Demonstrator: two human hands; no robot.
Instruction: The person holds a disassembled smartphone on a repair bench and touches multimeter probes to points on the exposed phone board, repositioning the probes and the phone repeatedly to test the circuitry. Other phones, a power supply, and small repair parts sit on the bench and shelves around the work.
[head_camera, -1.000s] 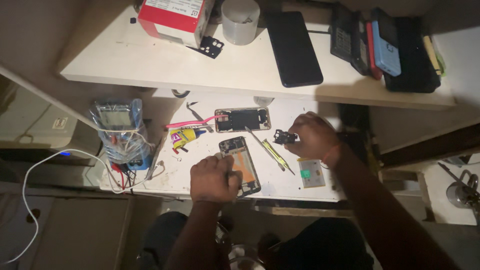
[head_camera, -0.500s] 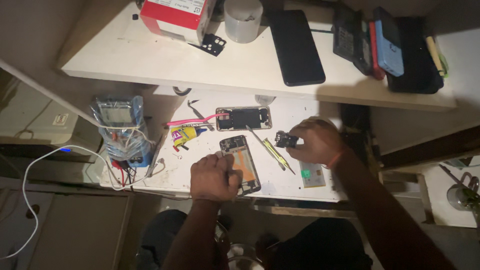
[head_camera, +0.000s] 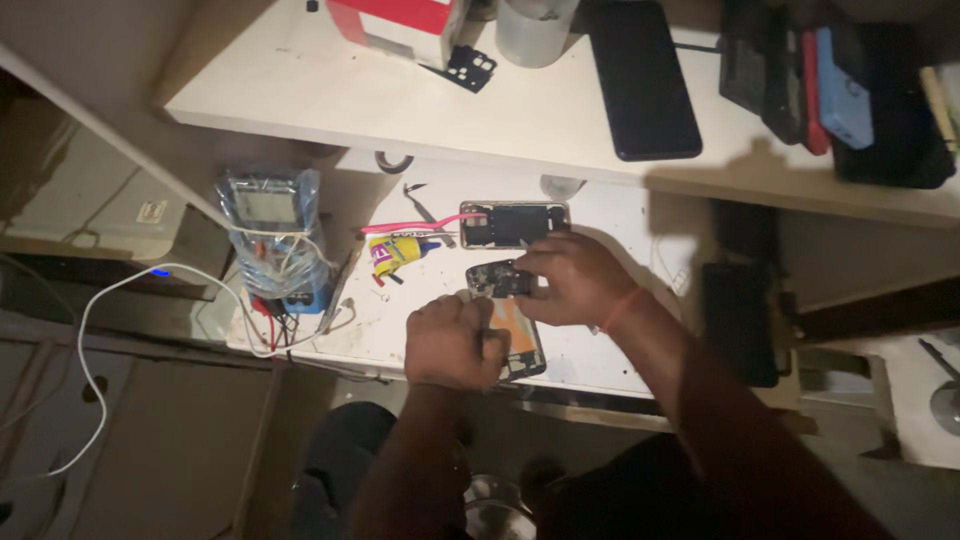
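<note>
Down on the white worktop, an opened phone lies face down with its back cover off, near the front edge. The left hand rests on the phone's lower half, curled into a loose fist that presses the phone in place; whether its fingers pinch anything cannot be told. The right hand sits just above it, its grip clenched around a small dark phone part, held over the phone's upper end and touching or nearly touching it.

Just behind the hands lies a second opened phone, set crosswise. To its left are a pink tool, a yellow glue tube and tweezers. A multimeter wrapped in clear plastic stands at the worktop's left edge, with a white cable looping away from it. On the raised shelf rest a black phone and a red-and-white box.
</note>
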